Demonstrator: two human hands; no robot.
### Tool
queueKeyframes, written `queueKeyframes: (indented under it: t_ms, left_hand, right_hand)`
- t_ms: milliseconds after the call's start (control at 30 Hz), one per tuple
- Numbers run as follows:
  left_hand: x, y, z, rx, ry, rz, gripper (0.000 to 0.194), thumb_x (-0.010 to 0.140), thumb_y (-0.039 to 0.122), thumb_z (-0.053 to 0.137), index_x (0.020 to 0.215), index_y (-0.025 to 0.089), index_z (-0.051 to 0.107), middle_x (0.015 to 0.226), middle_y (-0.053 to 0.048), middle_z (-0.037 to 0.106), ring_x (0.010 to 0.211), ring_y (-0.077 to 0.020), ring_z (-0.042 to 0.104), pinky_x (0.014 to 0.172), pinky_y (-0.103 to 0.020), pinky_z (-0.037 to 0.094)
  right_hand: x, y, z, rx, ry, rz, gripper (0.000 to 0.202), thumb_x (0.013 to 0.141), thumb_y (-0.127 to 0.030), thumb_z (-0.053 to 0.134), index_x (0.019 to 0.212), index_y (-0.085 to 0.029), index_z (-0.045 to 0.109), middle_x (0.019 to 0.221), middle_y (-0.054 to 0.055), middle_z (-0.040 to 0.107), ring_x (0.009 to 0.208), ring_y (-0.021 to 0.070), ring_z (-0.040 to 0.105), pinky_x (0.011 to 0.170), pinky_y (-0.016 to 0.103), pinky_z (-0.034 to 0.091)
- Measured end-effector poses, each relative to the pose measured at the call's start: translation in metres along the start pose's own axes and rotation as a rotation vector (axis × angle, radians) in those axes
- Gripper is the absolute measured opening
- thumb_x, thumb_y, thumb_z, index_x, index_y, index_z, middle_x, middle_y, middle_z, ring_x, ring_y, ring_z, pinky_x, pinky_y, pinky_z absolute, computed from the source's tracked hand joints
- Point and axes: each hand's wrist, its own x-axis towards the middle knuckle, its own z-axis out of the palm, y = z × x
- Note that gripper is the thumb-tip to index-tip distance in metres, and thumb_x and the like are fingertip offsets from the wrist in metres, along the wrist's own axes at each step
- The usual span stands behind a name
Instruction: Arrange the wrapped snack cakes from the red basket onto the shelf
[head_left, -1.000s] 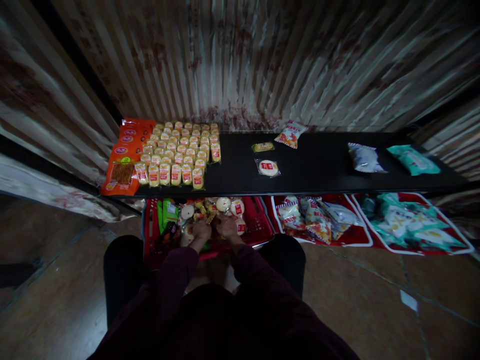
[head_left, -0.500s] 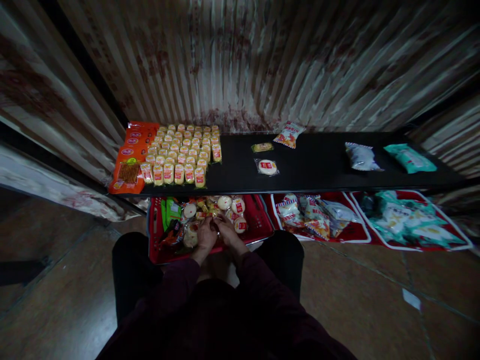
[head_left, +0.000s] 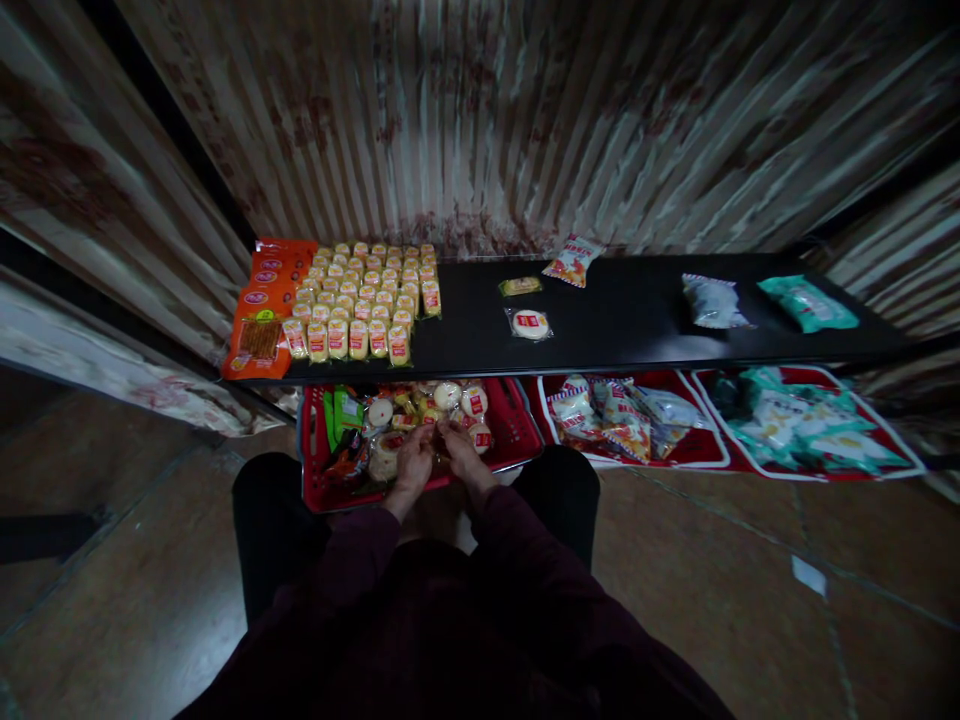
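Note:
Both hands are over a red basket [head_left: 517, 432] of mixed snack packets, between my knees. My left hand [head_left: 412, 462] has its fingers curled near small yellow packets; whether it holds one is too dark to tell. Close beside it on the right, my right hand [head_left: 461, 452] is bent over the packets, its fingertips near round white cakes [head_left: 448, 396]. What lies between the fingertips is too small to make out. Green packets [head_left: 345, 412] lie at the basket's left end.
A black shelf [head_left: 630, 315] above the baskets bears rows of yellow packets [head_left: 358, 300], an orange bag [head_left: 262, 320], a round cake [head_left: 530, 323] and several pouches. Two more red baskets with white rims [head_left: 724, 462] stand right. A striped curtain [head_left: 465, 120] hangs behind.
My two hands have moved slightly apart at the fingertips, still over the basket. The whole view has shifted a little; the goods on the shelf look unchanged.

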Motion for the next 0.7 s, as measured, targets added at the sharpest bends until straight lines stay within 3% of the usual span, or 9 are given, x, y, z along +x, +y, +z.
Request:
queueKeyframes:
  t_ms: [233, 367, 567, 700]
  left_hand:
    - [0.006, -0.014, 0.003, -0.101, 0.088, -0.040, 0.044, 0.073, 0.003, 0.049, 0.114, 0.016, 0.059, 0.115, -0.009, 0.064, 0.104, -0.0178, 0.061, 0.097, -0.035, 0.045]
    - [0.010, -0.015, 0.000, -0.096, 0.070, -0.056, 0.042, 0.075, 0.004, 0.050, 0.113, 0.018, 0.059, 0.106, -0.007, 0.067, 0.096, -0.0158, 0.063, 0.093, -0.033, 0.048]
    - [0.011, -0.005, -0.006, -0.027, 0.043, -0.073, 0.045, 0.076, 0.007, 0.050, 0.120, 0.016, 0.056, 0.109, -0.009, 0.067, 0.091, -0.0147, 0.064, 0.090, -0.030, 0.048]
    - [0.010, 0.008, -0.012, 0.031, 0.011, -0.088, 0.055, 0.074, 0.008, 0.054, 0.127, 0.020, 0.053, 0.121, -0.008, 0.063, 0.105, -0.0167, 0.060, 0.095, -0.029, 0.045]
  right_hand:
    - [-0.009, -0.009, 0.002, 0.086, -0.084, 0.042, 0.019, 0.064, -0.029, 0.072, 0.076, -0.019, 0.060, 0.061, -0.004, 0.065, 0.063, 0.0137, 0.061, 0.063, 0.025, 0.047]
    - [-0.015, -0.014, 0.003, 0.118, -0.110, 0.082, 0.016, 0.064, -0.022, 0.070, 0.078, -0.020, 0.061, 0.063, -0.003, 0.067, 0.068, 0.0154, 0.064, 0.066, 0.026, 0.049]
    - [-0.018, -0.020, 0.003, 0.124, -0.126, 0.116, 0.014, 0.068, -0.018, 0.066, 0.081, -0.021, 0.062, 0.070, -0.002, 0.070, 0.071, 0.0152, 0.065, 0.068, 0.027, 0.050]
    - [-0.018, -0.021, 0.002, 0.097, -0.178, 0.114, 0.013, 0.070, -0.023, 0.066, 0.082, -0.020, 0.063, 0.075, 0.000, 0.071, 0.075, 0.0163, 0.066, 0.071, 0.029, 0.051]
